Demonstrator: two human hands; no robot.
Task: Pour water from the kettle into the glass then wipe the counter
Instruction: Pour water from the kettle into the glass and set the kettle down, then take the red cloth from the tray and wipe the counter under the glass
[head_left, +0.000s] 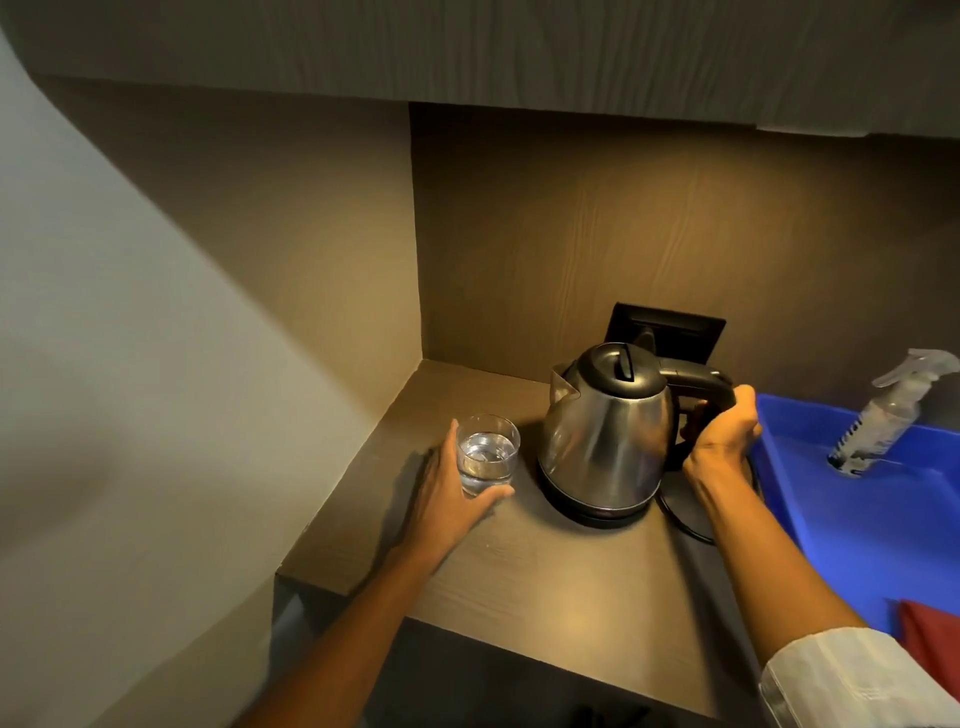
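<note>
Head view: a person's right hand (722, 428) closes its grip around the handle of a steel kettle (605, 434), upright on its base at the worktop (545, 566) centre. The left hand (457, 486) cups a clear glass (487, 453) at nine o'clock, already part-filled. Pouring looks finished; wiping likely follows, calling for the red cloth (930, 636) in the blue tray (852, 525) at four o'clock.

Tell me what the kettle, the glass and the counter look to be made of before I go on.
Kettle: body looks like brushed stainless steel, given its soft grey reflections; lid and handle look like matte black plastic.
Glass: clear glass, or possibly clear plastic; the water shows through the wall.
Counter: brown wood-grain surface, matte, probably laminate rather than solid wood, though that cannot be settled from here.
</note>
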